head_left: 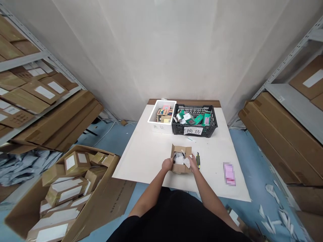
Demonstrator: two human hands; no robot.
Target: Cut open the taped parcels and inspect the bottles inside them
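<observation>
A small open cardboard box (181,169) stands on the white-covered table in front of me, its flaps raised. Inside lies crumpled white wrapping (179,158) with something dark partly showing. My left hand (167,164) grips the box's left side, its fingertips hidden behind the cardboard. At the right side, my right hand (193,162) is closed on a white piece of the wrapping that hangs over the box's edge. Just right of that hand lies a yellow and black utility knife (198,160).
At the table's back stand a white bin (161,127) and a black crate (209,131) of small boxes. A blurred pink item (229,174) lies at right. A large carton (111,188) of parcels stands on the floor at left. Shelves with boxes (42,92) flank both sides.
</observation>
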